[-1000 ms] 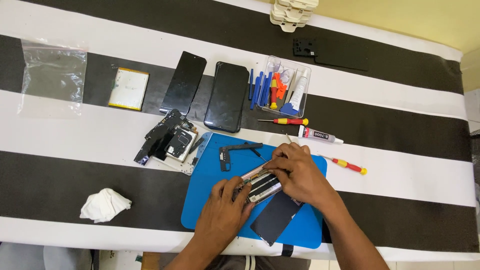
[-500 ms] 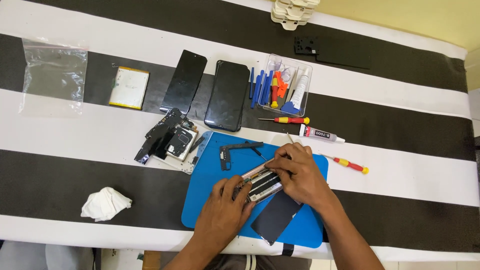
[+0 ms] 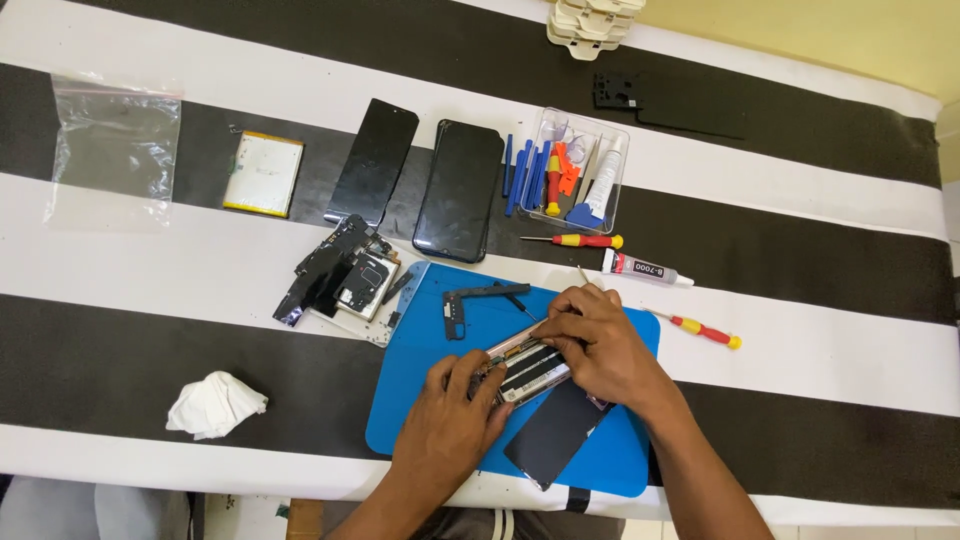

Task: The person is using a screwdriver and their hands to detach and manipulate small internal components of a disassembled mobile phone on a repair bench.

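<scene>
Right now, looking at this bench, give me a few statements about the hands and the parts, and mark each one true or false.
1. Both hands, left hand and right hand, are on the opened phone frame. True.
2. The frame lies on a red mat. False: the mat is blue.
3. A crumpled white cloth lies left of the mat. True.
4. The clear tool box is empty. False: it holds tools.

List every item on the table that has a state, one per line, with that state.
phone frame: opened, held by left hand and right hand
clear tool box: open, tools inside
plastic bag: flat, looks empty
white cloth: crumpled
glue tube: lying down
second phone: screen dark
</scene>
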